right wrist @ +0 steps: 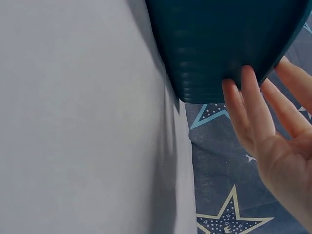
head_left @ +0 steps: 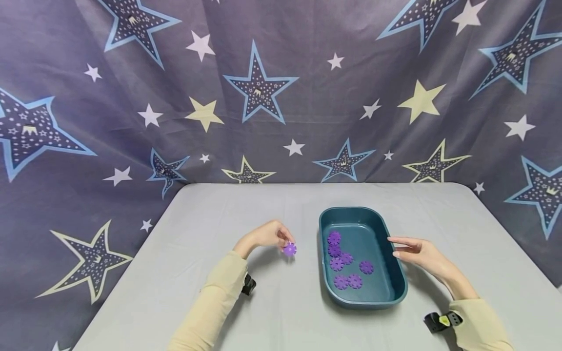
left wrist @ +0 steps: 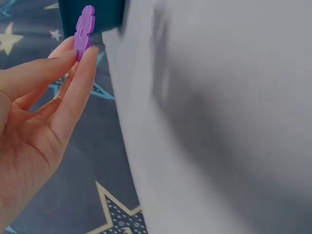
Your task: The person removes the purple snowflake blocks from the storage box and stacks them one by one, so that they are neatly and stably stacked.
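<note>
My left hand [head_left: 269,235] pinches a purple notched plastic disc [head_left: 290,249] between thumb and fingertips, raised over the table to the left of a teal tray [head_left: 379,290]. In the left wrist view the same disc [left wrist: 85,30] is turned nearly edge-on. Several similar purple discs [head_left: 354,281] lie in the tray, mostly along its left side; some overlap. With fingers extended, my right hand [head_left: 423,256] touches the tray's right wall near the rim. Seen from the right wrist, the fingertips [right wrist: 248,72] rest against the tray's outer side [right wrist: 214,53].
The table [head_left: 246,312] has a pale grey cloth over it. Behind and beside it hangs a dark curtain [head_left: 307,112] printed with stars. A black wrist device [head_left: 248,284] sits on the left wrist, and another [head_left: 441,321] on the right.
</note>
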`<state>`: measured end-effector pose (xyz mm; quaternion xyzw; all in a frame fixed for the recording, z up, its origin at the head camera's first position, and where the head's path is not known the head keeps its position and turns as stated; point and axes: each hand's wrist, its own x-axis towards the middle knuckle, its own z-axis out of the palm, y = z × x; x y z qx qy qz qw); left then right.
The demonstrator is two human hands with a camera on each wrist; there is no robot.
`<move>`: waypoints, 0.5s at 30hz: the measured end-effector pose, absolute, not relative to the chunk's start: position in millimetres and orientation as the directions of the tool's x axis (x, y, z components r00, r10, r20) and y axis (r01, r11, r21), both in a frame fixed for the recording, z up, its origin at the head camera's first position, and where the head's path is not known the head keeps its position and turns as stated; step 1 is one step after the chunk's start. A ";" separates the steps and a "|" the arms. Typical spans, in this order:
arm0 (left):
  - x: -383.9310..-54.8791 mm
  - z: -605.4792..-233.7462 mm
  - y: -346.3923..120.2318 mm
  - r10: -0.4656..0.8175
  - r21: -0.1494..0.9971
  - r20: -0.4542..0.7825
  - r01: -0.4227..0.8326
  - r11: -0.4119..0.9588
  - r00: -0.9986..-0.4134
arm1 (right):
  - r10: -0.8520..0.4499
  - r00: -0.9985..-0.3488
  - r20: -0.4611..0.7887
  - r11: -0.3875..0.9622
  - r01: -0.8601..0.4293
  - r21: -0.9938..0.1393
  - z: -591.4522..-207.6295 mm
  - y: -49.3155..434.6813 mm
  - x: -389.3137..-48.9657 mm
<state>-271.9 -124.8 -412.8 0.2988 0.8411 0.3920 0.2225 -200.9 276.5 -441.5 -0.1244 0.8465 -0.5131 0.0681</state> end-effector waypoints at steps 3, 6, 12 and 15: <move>-272.3 -414.8 -128.3 0.670 0.814 -0.170 0.280 0.509 -0.722 | -0.291 -0.956 0.014 0.439 -0.146 -0.887 -440.8 276.8 -200.0; -272.6 -416.6 -130.7 0.661 0.829 -0.199 0.236 0.507 -0.723 | -0.283 -0.959 0.006 0.430 -0.133 -0.893 -439.5 276.7 -198.7; -273.3 -423.3 -136.6 0.629 0.822 -0.235 0.194 0.535 -0.741 | -0.279 -0.960 0.000 0.436 -0.127 -0.891 -439.2 275.9 -198.2; -273.4 -426.3 -139.2 0.613 0.820 -0.247 0.175 0.545 -0.750 | -0.278 -0.961 -0.005 0.450 -0.125 -0.884 -439.8 276.0 -199.4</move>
